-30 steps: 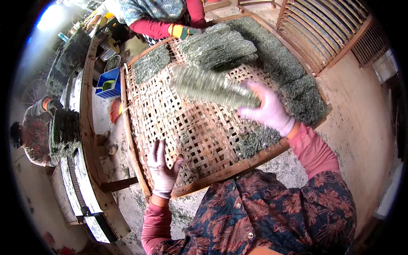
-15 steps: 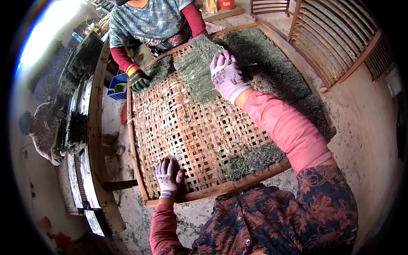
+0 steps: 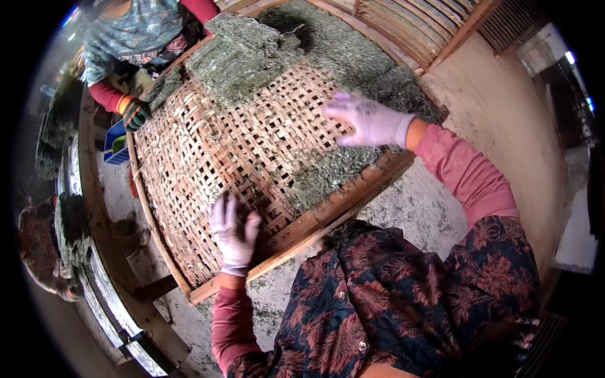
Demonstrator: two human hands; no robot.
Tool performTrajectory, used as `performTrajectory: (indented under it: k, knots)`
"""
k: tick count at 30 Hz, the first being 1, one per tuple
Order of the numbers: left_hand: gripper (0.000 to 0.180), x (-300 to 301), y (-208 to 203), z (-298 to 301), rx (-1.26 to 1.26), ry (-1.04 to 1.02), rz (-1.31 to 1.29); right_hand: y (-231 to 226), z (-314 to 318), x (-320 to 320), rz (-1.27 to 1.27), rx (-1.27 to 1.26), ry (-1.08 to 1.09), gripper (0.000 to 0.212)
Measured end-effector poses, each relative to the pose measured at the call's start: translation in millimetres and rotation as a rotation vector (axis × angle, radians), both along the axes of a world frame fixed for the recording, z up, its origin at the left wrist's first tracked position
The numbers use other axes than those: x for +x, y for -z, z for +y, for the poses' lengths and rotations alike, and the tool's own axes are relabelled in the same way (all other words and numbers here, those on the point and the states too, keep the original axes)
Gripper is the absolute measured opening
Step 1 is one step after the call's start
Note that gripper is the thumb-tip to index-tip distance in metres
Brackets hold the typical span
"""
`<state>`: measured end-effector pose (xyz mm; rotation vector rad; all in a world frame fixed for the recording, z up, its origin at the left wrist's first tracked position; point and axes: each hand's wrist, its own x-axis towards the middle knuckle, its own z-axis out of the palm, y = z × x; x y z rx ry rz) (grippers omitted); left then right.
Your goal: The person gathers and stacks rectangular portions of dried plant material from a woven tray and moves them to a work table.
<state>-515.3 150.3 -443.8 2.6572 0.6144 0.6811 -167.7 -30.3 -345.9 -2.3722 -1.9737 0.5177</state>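
Note:
A woven bamboo tray (image 3: pixel 189 148) in a wooden frame lies before me. Grey-green, stringy, mat-like sheets cover its far and right parts; one ragged sheet (image 3: pixel 242 60) is folded over near the far edge. My left hand (image 3: pixel 234 236), in a pale lilac glove, is by the tray's near edge with fingers spread and nothing in it. Gloved alike, my right hand (image 3: pixel 375 121) is over the weave at the right, fingers and thumb apart and empty. Between it and the near frame lies a smaller patch of green strands (image 3: pixel 321 179); whether the hand touches the tray I cannot tell.
Across the tray a co-worker's gloved hand (image 3: pixel 135 113) rests at the far left corner. Beside it is a blue basket (image 3: pixel 115 143). A long wooden rack (image 3: pixel 101 214) with green sheets runs along the left, with another person beyond. Slatted frames (image 3: pixel 435 31) stand at the far right.
My right hand has left the sheet at the far side and drawn back toward me, opening. That sheet's far end now lies folded on the tray. My view has turned rightward.

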Motion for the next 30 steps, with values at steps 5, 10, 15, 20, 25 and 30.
performTrajectory:
  k: [5,10,15,20,25,30]
  knots:
    - [0.065,78,-15,-60,0.0,0.202,0.211,52,-42,3,-0.056,-0.154,0.05,0.082]
    - [0.075,101,-21,-78,-0.128,0.169,0.38,58,-44,0,-0.138,-0.02,0.013,0.083]
    - [0.05,118,-41,-60,-0.672,0.231,0.298,57,-54,19,0.35,0.068,0.159,0.071]
    - [0.044,199,-87,-91,-0.205,0.183,0.017,33,-80,90,0.112,0.508,0.095,0.041]
    - [0.046,332,-65,-119,0.218,0.21,-0.101,40,-99,214,-0.339,0.751,0.106,0.038]
    - [0.053,375,-36,-140,0.077,0.331,0.07,116,-139,266,-0.337,0.646,0.051,0.03]
